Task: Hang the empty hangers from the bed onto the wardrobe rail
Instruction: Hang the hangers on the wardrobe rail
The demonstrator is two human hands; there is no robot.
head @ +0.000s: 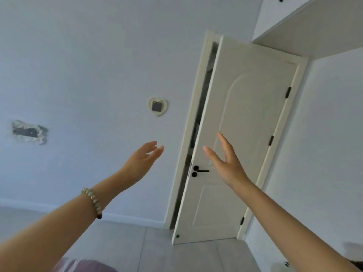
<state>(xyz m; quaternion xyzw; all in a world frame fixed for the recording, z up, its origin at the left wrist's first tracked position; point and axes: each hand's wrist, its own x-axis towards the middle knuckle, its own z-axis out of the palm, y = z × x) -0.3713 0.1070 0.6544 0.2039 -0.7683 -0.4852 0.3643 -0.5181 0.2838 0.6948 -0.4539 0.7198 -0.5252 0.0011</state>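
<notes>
Two bare forearms reach up from 7 and 5 o'clock. One beaded bracelet [92, 202] circles the left wrist. The left hand [142, 161] at 8 o'clock and the right hand [228, 165] at 4 o'clock are both spread, palms facing each other, holding nothing. Where the hangers are cannot be told here. Beyond, at 3 o'clock, one white door [245, 118] stands ajar, with one black lever handle [200, 170] and three black hinges. One heart-shaped frame [158, 106] hangs at 11 o'clock; one rough wall hole [29, 132] sits at 9.
</notes>
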